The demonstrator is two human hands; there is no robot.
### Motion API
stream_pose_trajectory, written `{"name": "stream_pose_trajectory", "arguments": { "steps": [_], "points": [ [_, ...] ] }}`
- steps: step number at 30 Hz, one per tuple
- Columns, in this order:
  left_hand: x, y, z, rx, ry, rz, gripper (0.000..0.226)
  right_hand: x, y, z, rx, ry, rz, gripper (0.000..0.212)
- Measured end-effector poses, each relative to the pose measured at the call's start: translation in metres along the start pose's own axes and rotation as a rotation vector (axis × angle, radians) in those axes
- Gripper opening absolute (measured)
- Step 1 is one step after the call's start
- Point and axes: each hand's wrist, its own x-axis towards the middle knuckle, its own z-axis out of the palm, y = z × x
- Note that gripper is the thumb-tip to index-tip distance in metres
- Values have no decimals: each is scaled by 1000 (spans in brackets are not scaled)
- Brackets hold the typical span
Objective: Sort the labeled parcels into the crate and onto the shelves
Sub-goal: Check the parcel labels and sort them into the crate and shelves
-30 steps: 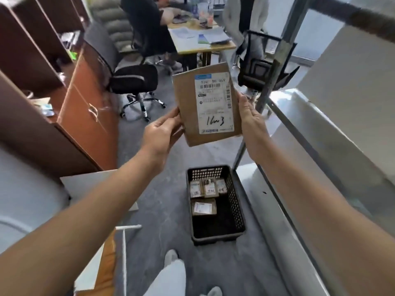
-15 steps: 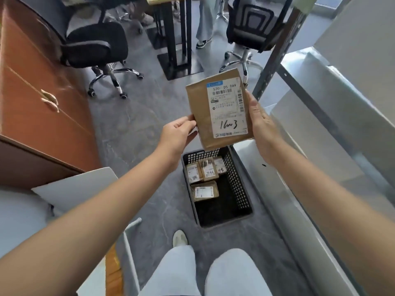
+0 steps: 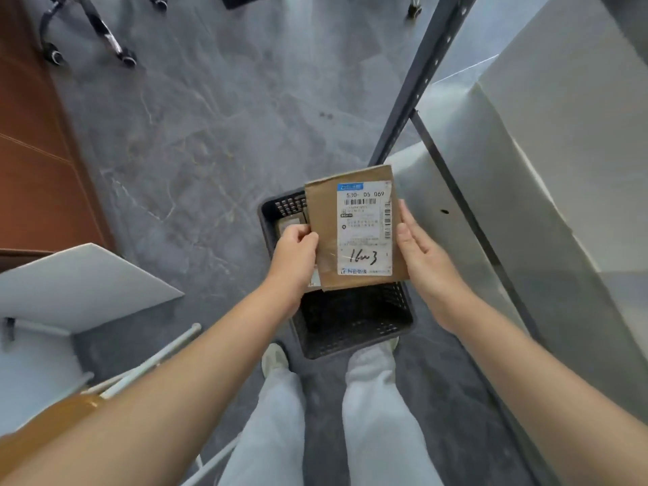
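A flat brown parcel point(image 3: 324, 236) with a white shipping label and handwritten marking hangs over the black plastic crate point(image 3: 354, 327) on the floor. My left hand point(image 3: 296, 256) pinches the parcel's left edge with curled fingers. My right hand point(image 3: 420, 250) lies along its right edge, fingers straight, thumb on the front. The parcel and my left hand hide most of the crate's far half; one small parcel point(image 3: 287, 228) shows inside at its far left corner. The crate's near half looks bare.
Metal shelving with a dark upright post point(image 3: 417, 82) and grey shelf boards point(image 3: 526, 191) stands to the right. A brown cabinet point(image 3: 31, 152) lines the left. A white board point(image 3: 77, 278) lies at lower left. An office chair's base point(image 3: 87, 33) is at the top left. My legs stand behind the crate.
The parcel has come down with both hands, from chest height to just above the crate. My view has tilted downward, so the desks and people are out of sight.
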Motion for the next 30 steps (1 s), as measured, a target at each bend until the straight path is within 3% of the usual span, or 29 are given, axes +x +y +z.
{"name": "stream_pose_trajectory", "arguments": {
  "steps": [5, 12, 16, 19, 23, 26, 30],
  "points": [
    [70, -77, 28, 189, 94, 21, 21, 54, 102, 9, -24, -76, 249, 45],
    [140, -191, 60, 473, -98, 77, 18, 112, 245, 55, 51, -11, 624, 65],
    [177, -245, 66, 488, -143, 17, 13, 129, 298, 84, 271, 98, 807, 71],
    [196, -281, 63, 560, -204, -32, 11, 139, 323, 99, 324, 158, 862, 95],
    [220, -311, 63, 683, -269, -87, 19, 152, 353, 110, 284, 219, 896, 105],
    [235, -327, 68, 706, -313, -115, 27, 172, 367, 113, 267, 232, 917, 103],
    [252, -345, 83, 764, -403, -65, 39, 197, 374, 129, 236, 256, 1049, 83]
  ]
}}
